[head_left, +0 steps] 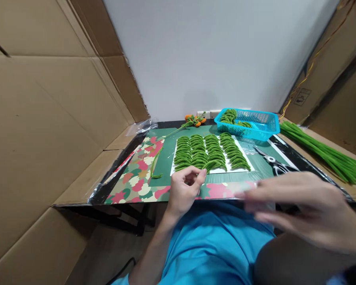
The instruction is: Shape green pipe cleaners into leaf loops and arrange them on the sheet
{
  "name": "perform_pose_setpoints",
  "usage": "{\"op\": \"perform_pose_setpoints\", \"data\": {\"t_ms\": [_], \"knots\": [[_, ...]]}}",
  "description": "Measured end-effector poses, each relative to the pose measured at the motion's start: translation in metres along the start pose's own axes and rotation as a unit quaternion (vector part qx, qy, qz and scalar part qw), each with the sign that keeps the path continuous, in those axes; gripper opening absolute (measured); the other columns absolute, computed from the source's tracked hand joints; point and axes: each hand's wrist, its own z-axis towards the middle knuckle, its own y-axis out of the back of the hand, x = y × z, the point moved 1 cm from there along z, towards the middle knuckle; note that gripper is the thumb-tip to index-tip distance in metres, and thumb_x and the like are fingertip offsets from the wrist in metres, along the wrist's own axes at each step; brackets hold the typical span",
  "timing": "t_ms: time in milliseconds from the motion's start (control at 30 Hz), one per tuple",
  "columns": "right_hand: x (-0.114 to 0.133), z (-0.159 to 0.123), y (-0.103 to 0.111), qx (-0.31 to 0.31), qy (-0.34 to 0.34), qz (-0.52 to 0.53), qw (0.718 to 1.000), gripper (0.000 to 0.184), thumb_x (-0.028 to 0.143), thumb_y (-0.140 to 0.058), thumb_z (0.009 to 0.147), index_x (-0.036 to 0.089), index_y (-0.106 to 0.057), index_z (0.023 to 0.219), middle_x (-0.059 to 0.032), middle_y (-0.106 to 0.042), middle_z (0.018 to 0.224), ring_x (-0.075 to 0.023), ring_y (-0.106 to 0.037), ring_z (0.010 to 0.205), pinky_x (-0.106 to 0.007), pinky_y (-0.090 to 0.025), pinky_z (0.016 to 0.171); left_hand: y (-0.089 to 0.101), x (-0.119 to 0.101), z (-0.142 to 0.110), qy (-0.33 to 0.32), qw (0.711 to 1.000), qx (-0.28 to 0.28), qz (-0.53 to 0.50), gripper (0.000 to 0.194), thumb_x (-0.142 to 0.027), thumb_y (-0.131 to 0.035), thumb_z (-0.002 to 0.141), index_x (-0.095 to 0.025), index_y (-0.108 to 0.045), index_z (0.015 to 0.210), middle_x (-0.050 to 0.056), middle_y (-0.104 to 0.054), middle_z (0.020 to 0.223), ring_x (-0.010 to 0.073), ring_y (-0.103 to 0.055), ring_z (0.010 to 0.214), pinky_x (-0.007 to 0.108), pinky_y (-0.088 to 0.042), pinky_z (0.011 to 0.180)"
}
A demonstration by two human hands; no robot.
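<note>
One left hand (185, 188) has its fingers clamped on a green leaf (214, 163) at the front edge of a white card (228, 167). Four columns of matching leaves (199, 149) lie there; rightward, scissors (271, 160) rest beyond the right hand (311, 209), its fingers too blurred to determine.

Brown cardboard panel (47, 118) at left; second cardboard panel (341, 75) at right, a printed mark (302, 97) low on it. Yellow cord (313, 65) runs down in front of the latter. Pale wall (219, 51) behind. Crumpled clear plastic (145, 126) lies at the table's far left corner. Camouflage-patterned covering (130, 186) borders the green mat (168, 156) along left and near sides. Dark cable (127, 267) below, lower left.
</note>
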Motion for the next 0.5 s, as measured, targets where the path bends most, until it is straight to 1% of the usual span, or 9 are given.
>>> {"op": "perform_pose_setpoints", "data": {"t_ms": [33, 133, 167, 200, 267, 300, 333, 400, 500], "knots": [[-0.006, 0.016, -0.004, 0.038, 0.008, 0.000, 0.999, 0.023, 0.049, -0.074, 0.100, 0.036, -0.081, 0.117, -0.0010, -0.080, 0.085, -0.0157, -0.073, 0.068, -0.027, -0.059, 0.061, 0.001, 0.001, 0.000, 0.008, 1.000, 0.004, -0.013, 0.035, -0.044, -0.073, 0.096, -0.018, -0.066, 0.072, -0.005, -0.052, 0.049, 0.0093, -0.045, 0.040, 0.021, -0.036, 0.044], [-0.029, 0.051, -0.023, -0.013, -0.034, -0.067, 0.997, 0.024, 0.046, -0.078, 0.098, 0.027, -0.072, 0.110, -0.0070, -0.077, 0.107, -0.0246, -0.073, 0.098, -0.036, -0.058, 0.083, 0.002, 0.004, -0.001, 0.028, 0.998, 0.022, -0.046, 0.037, -0.049, -0.065, 0.101, -0.020, -0.059, 0.079, -0.007, -0.048, 0.050, 0.0085, -0.040, 0.041, 0.020, -0.030, 0.043], [-0.036, 0.057, -0.032, -0.005, -0.049, -0.080, 0.996, 0.025, 0.045, -0.077, 0.098, 0.025, -0.068, 0.111, -0.0080, -0.074, 0.110, -0.0256, -0.070, 0.101, -0.037, -0.056, 0.085, 0.002, 0.005, -0.002, 0.032, 0.998, 0.034, -0.051, 0.038, -0.051, -0.062, 0.103, -0.021, -0.057, 0.081, -0.008, -0.046, 0.051, 0.0082, -0.038, 0.042, 0.020, -0.028, 0.043], [-0.040, 0.060, -0.041, 0.026, -0.057, -0.079, 0.995, 0.024, 0.043, -0.075, 0.100, 0.024, -0.065, 0.111, -0.0080, -0.072, 0.111, -0.0254, -0.068, 0.102, -0.037, -0.054, 0.085, 0.002, 0.006, -0.003, 0.034, 0.997, 0.046, -0.051, 0.038, -0.052, -0.059, 0.105, -0.021, -0.054, 0.083, -0.008, -0.045, 0.052, 0.0081, -0.037, 0.043, 0.020, -0.027, 0.044], [-0.044, 0.062, -0.057, 0.110, -0.065, -0.064, 0.990, 0.014, 0.036, -0.066, 0.106, 0.023, -0.061, 0.106, -0.0051, -0.069, 0.102, -0.0220, -0.064, 0.092, -0.033, -0.050, 0.078, 0.002, 0.008, -0.004, 0.028, 0.997, 0.060, -0.035, 0.036, -0.052, -0.053, 0.107, -0.022, -0.052, 0.087, -0.009, -0.044, 0.054, 0.0085, -0.037, 0.045, 0.019, -0.027, 0.046], [-0.044, 0.062, -0.063, 0.150, -0.068, -0.056, 0.985, 0.013, 0.033, -0.061, 0.109, 0.023, -0.059, 0.100, -0.0029, -0.067, 0.095, -0.0200, -0.062, 0.085, -0.031, -0.046, 0.073, 0.002, 0.008, -0.005, 0.018, 0.998, 0.062, -0.021, 0.036, -0.052, -0.052, 0.108, -0.022, -0.052, 0.088, -0.008, -0.045, 0.056, 0.0088, -0.038, 0.047, 0.020, -0.028, 0.047], [-0.042, 0.062, -0.067, 0.178, -0.070, -0.051, 0.980, 0.018, 0.030, -0.056, 0.111, 0.023, -0.057, 0.094, -0.0008, -0.065, 0.089, -0.0185, -0.059, 0.079, -0.030, -0.042, 0.069, 0.003, 0.009, -0.005, 0.007, 0.998, 0.061, -0.007, 0.035, -0.051, -0.051, 0.109, -0.022, -0.052, 0.088, -0.008, -0.045, 0.057, 0.0092, -0.039, 0.048, 0.020, -0.029, 0.048], [-0.036, 0.062, -0.070, 0.201, -0.076, -0.048, 0.975, 0.028, 0.026, -0.051, 0.112, 0.023, -0.052, 0.085, 0.0017, -0.059, 0.081, -0.0168, -0.053, 0.071, -0.029, -0.036, 0.066, 0.003, 0.009, -0.006, -0.011, 0.998, 0.062, 0.000, 0.035, -0.050, -0.052, 0.109, -0.022, -0.051, 0.087, -0.007, -0.046, 0.059, 0.0097, -0.040, 0.050, 0.021, -0.030, 0.050], [-0.031, 0.063, -0.069, 0.196, -0.088, -0.051, 0.975, 0.027, 0.023, -0.052, 0.111, 0.023, -0.049, 0.084, 0.0022, -0.058, 0.080, -0.0166, -0.051, 0.071, -0.030, -0.032, 0.066, 0.003, 0.008, -0.008, -0.005, 0.997, 0.075, -0.031, 0.036, -0.050, -0.054, 0.108, -0.022, -0.051, 0.086, -0.007, -0.045, 0.059, 0.0091, -0.038, 0.049, 0.022, -0.029, 0.049]]}}
